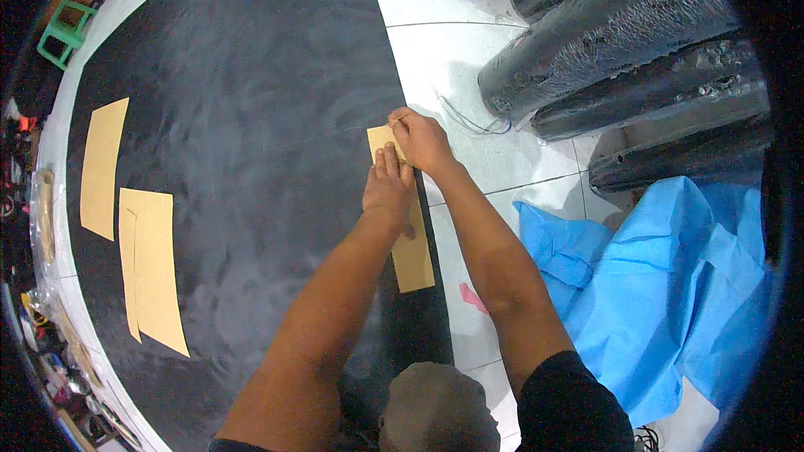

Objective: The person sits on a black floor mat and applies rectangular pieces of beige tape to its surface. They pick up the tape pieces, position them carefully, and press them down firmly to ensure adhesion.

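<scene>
A tan cardboard-like strip (413,266) lies lengthwise along the right edge of a large black sheet (251,75). My left hand (389,188) presses flat on the strip, fingers stretched toward its far end. Just beyond it, my right hand (421,139) is closed in a pinch at the strip's far right corner. Something thin seems to be between those fingertips, but it is too small to name. Farther left on the sheet lie a tan piece (105,169) and another tan piece (155,272) with a narrow strip along its left side.
Large plastic-wrapped black rolls (603,33) lie on the white tiled floor (452,59) at the right. Nearer, a crumpled blue sheet (636,285) is spread out. A green stool (65,33) stands far left, above assorted clutter along the left rim. A pink scrap (472,298) lies beside the black sheet.
</scene>
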{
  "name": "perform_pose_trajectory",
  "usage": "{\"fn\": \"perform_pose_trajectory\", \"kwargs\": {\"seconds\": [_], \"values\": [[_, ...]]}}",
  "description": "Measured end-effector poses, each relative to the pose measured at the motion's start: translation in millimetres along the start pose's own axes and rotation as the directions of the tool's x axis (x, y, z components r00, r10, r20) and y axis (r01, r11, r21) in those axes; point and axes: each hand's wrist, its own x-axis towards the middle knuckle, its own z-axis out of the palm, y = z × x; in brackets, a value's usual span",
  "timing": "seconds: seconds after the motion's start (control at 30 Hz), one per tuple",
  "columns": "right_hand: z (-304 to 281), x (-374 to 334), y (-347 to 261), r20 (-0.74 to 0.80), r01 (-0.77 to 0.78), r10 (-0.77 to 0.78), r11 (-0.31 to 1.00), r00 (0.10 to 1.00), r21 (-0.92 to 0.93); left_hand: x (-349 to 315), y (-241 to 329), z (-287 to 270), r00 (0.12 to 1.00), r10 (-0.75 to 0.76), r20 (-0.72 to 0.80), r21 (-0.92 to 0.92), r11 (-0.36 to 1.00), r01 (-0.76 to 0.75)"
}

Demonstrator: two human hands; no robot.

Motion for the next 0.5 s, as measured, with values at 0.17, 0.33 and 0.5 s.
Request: {"fn": "perform_pose_trajectory", "kwargs": {"seconds": [0.17,0.33,0.5], "values": [[-14.5,-0.7,5.0,-0.048,-0.045,0.043,0.999,0.998,-0.032,0.2,0.9,1.4,1.0,0.005,-0.011,0.049,0.999,-0.004],[-18.8,0.3,4.1,-0.034,-0.047,0.046,0.998,0.998,-0.029,1.8,-0.5,-1.9,1.0,0.001,0.019,0.021,1.0,-0.002],[-19.3,-2.5,5.9,-0.07,-0.016,0.014,0.999,0.997,-0.032,0.6,-0.1,2.2,1.0,0.006,-0.003,0.016,1.0,-0.006]]}}
